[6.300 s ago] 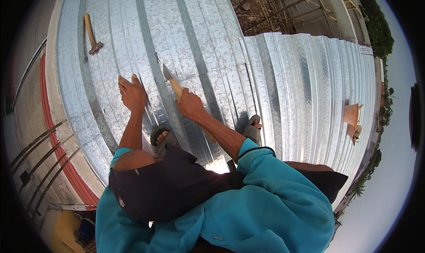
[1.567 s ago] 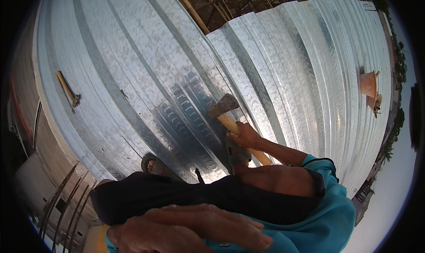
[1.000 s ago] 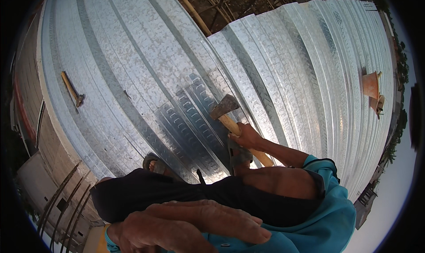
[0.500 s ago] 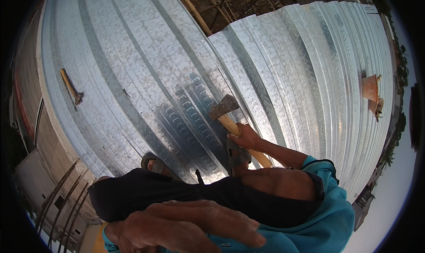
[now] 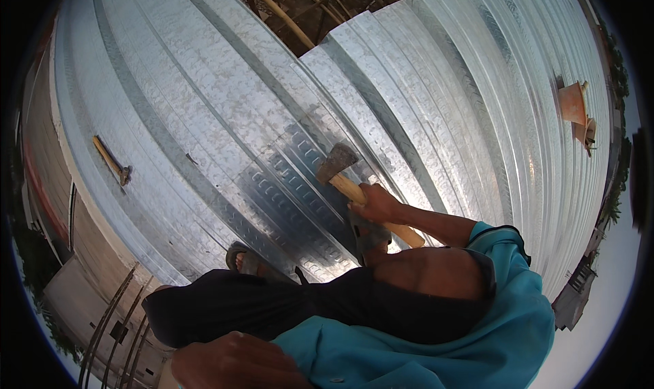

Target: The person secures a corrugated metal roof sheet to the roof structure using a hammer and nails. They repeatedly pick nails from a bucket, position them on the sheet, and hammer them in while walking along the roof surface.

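Observation:
My right hand (image 5: pixel 376 203) is closed around the pale wooden handle of an axe (image 5: pixel 347 188), just below its dark, worn metal head. The head hangs over the shiny corrugated metal sheet (image 5: pixel 204 110), near the overlap with a second ribbed sheet (image 5: pixel 409 69). Whether the head touches the metal I cannot tell. The handle's lower end passes beside my right knee. Low in the view, my left hand (image 5: pixel 235 362) lies against the front of my teal shirt, its back showing and its fingers mostly hidden. My sandalled feet stand on the sheet, partly covered by my dark shorts.
A wooden-handled hammer (image 5: pixel 111 160) lies on the sheet at the left. Far right on the ribbed metal are an orange-brown container (image 5: pixel 572 103) and a smaller piece beside it. Bamboo poles (image 5: pixel 283 14) show beyond the sheet's far edge. Rebar rods (image 5: pixel 109 317) rise at the lower left.
My left hand has drawn down and back against my shirt, and its spread fingers no longer show. The axe and my right hand remain nearly in place; the view has shifted slightly.

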`<state>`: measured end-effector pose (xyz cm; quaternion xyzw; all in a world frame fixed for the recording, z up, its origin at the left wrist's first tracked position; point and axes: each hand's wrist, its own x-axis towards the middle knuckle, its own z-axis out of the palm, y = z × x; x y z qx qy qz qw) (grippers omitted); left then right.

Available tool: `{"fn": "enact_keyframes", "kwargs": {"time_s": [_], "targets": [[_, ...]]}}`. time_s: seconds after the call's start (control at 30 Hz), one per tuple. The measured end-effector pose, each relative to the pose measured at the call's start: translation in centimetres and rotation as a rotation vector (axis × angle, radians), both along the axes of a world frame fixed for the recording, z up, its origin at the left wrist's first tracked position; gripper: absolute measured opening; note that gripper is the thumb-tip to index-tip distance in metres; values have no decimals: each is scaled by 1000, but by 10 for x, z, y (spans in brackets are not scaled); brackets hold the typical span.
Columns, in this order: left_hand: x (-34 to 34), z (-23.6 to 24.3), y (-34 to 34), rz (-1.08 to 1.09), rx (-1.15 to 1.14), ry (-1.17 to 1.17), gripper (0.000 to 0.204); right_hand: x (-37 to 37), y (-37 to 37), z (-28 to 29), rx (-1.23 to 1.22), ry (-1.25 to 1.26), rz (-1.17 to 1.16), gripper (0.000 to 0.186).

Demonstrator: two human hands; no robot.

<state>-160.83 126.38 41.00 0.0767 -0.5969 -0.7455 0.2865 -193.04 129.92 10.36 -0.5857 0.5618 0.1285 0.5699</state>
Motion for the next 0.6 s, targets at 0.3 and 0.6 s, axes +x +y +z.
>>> {"fn": "enact_keyframes", "kwargs": {"time_s": [0.3, 0.6], "targets": [[0, -3, 10, -251, -16, -85, 29, -4, 1, -1, 1, 15, 29, 50], [-2, 6, 10, -241, -33, -34, 30, -3, 2, -4, -11, 20, 33, 52]]}}
